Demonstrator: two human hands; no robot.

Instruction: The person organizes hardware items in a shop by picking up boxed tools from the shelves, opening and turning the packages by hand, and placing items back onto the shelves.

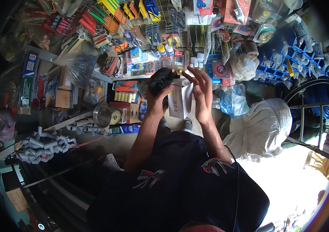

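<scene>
A black object point(160, 82), dark and bulky, is held up in my left hand point(157, 101); its exact shape is hard to make out. My right hand point(202, 92) is raised just to its right, palm inward, with its fingers apart and nothing visible in them. The right fingertips are near a small brass-coloured piece point(179, 72) at the black object's upper right end; whether they touch it is unclear. Between and below the two hands stands a white box point(176, 101) marked 304.
Shelves of packaged tools and small boxes point(125, 92) lie ahead. Grey pipe fittings point(44, 146) are heaped at the left. A large white sack point(267, 123) and a blue plastic bag point(234, 101) stand at the right, near blue bins point(299, 58).
</scene>
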